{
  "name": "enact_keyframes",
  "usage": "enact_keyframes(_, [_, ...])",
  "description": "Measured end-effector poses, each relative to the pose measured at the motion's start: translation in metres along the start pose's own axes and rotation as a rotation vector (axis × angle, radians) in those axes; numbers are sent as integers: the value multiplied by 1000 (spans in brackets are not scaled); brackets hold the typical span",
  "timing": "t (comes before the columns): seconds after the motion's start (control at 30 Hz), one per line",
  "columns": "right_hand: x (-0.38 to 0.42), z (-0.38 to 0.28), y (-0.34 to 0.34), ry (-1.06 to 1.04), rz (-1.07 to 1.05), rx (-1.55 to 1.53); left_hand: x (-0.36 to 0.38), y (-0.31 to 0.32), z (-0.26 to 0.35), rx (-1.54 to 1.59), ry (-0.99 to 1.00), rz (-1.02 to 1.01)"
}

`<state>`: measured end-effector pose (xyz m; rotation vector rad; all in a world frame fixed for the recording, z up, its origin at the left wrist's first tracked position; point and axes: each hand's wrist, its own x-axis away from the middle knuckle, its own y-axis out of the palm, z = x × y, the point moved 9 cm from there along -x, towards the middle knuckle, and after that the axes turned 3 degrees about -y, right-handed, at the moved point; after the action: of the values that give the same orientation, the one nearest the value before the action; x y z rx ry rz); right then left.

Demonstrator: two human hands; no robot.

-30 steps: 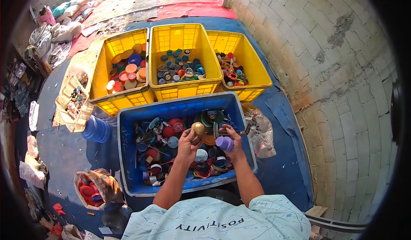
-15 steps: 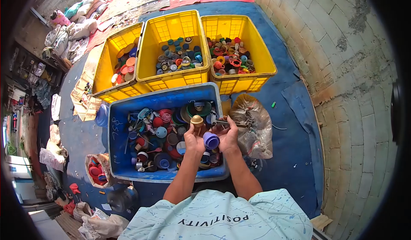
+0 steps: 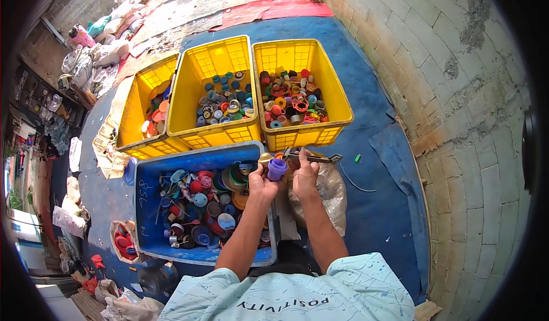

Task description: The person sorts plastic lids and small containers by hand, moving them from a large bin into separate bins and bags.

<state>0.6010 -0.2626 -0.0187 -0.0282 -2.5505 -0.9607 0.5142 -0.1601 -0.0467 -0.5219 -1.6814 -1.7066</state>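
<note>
Just above the right rim of a blue crate point(image 3: 140, 215), my left hand point(image 3: 261, 187) is closed around a purple plastic cap point(image 3: 277, 170). A gold-coloured cap point(image 3: 265, 157) also sits at its fingertips. My right hand point(image 3: 306, 179) grips a long dark metal tool point(image 3: 325, 159), which looks like pliers, and is held level over a translucent sack point(image 3: 333, 198). The two hands are close together but apart. Mixed plastic caps and lids point(image 3: 200, 199) of many colours fill the crate's bottom.
Beyond the blue crate stand a left yellow crate point(image 3: 128, 118), a middle one point(image 3: 189, 86) and a right one point(image 3: 336, 98), each holding caps. A small sack of red lids point(image 3: 124, 242) is at the left. A block wall point(image 3: 457, 149) runs along the right.
Both hands have shifted right relative to the blue crate, and the view has moved too. The purple cap has turned upright in my left hand. The tool now points out to the right.
</note>
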Motion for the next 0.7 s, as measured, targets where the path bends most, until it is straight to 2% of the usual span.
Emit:
enact_keyframes(0.17, [-46,-15,5,-29,-51,64,-40,33,1,-1,-14,4])
enact_keyframes(0.27, [-88,-33,42,15,-142,33,-80,93,15,-18,-13,-109])
enact_keyframes(0.33, [-126,-42,73,101,-239,32,-97,140,34,-229,114,-191])
enact_keyframes(0.37, [-148,-36,73,158,-285,73,-110,143,37,-163,59,-128])
enact_keyframes(0.43, [-174,-22,51,209,-236,270,-91,145,43,-204,43,-11])
enact_keyframes(0.47, [-180,-17,36,185,-287,352,-96,130,52,-150,40,53])
enact_keyframes(0.5, [-178,-18,16,90,-201,426,-89,123,61,-127,51,1])
enact_keyframes(0.63, [-127,-2,-56,89,-134,346,-33,55,117,-8,171,-159])
enact_keyframes(0.7, [-86,1,-85,140,-86,309,4,14,145,16,275,-111])
